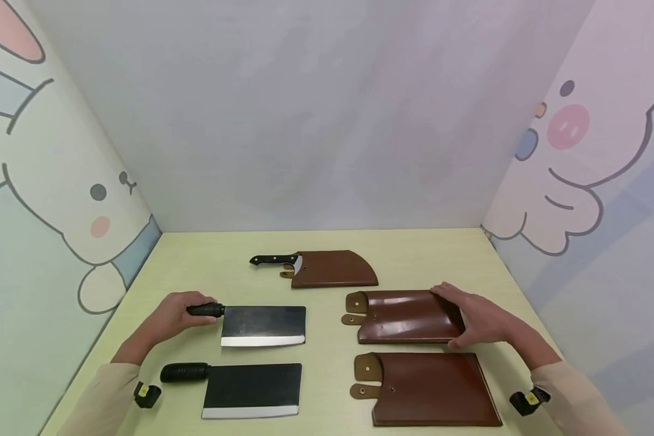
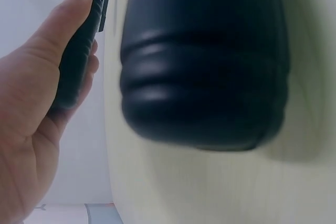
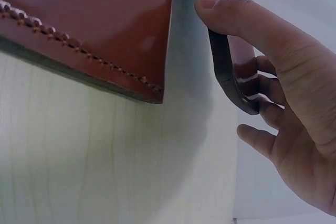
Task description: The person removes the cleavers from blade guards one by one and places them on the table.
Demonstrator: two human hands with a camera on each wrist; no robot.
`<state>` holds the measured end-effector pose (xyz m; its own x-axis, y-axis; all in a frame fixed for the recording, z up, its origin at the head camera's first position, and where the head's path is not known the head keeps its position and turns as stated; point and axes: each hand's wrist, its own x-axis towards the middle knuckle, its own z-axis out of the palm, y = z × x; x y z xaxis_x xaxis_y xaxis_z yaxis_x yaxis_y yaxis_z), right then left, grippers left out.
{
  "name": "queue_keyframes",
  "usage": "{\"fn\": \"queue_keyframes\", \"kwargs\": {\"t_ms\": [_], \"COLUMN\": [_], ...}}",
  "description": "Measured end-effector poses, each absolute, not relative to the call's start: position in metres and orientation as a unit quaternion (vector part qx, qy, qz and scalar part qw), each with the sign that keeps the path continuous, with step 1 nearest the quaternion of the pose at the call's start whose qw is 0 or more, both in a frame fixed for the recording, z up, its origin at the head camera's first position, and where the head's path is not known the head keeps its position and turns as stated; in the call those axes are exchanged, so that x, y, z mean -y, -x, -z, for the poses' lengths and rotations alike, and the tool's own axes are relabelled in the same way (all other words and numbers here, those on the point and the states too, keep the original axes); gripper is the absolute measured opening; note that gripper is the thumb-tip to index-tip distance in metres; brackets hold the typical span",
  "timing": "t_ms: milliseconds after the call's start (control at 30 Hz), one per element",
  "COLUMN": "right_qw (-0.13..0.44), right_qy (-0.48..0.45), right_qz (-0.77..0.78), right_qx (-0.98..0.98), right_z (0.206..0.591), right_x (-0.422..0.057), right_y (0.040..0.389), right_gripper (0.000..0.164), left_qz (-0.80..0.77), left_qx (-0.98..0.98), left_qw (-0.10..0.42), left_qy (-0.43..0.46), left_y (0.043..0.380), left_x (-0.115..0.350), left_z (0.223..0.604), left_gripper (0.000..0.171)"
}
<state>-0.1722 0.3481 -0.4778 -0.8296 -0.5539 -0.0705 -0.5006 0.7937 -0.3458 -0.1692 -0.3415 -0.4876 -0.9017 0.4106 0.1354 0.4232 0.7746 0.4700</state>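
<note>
My left hand grips the black handle of a cleaver, whose broad dark blade points right with its bright edge toward me. In the left wrist view, the thumb lies along that handle. On the right, my right hand holds the far end of a glossy brown leather knife sheath between thumb and fingers. The right wrist view shows the thumb on the sheath's edge. Two tan straps hang at this sheath's left end, which faces the cleaver across a gap.
Nearer me lie a second cleaver on the left and a second brown sheath on the right. Farther back, a black-handled knife sits in a brown sheath. Walls with cartoon animals enclose the pale table.
</note>
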Motion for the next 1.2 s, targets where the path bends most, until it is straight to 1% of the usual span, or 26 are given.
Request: {"fn": "queue_keyframes", "kwargs": {"t_ms": [267, 400, 800, 1200], "right_qw": [0.089, 0.095, 0.104, 0.122], "right_qy": [0.274, 0.272, 0.276, 0.271], "right_qz": [0.165, 0.164, 0.16, 0.148], "right_qx": [-0.943, -0.943, -0.942, -0.943], "right_z": [0.481, 0.484, 0.492, 0.496], "right_x": [-0.349, -0.351, -0.353, -0.351], "right_y": [0.175, 0.177, 0.179, 0.18], "right_gripper": [0.118, 0.118, 0.121, 0.125], "left_qz": [0.233, 0.221, 0.22, 0.214], "left_qx": [0.948, 0.95, 0.949, 0.951], "left_qw": [-0.03, -0.041, -0.061, -0.063], "left_qy": [0.215, 0.218, 0.217, 0.216], "left_y": [0.172, 0.173, 0.175, 0.175], "left_x": [0.342, 0.343, 0.345, 0.347], "left_z": [0.488, 0.492, 0.495, 0.498], "left_gripper": [0.041, 0.043, 0.043, 0.045]}}
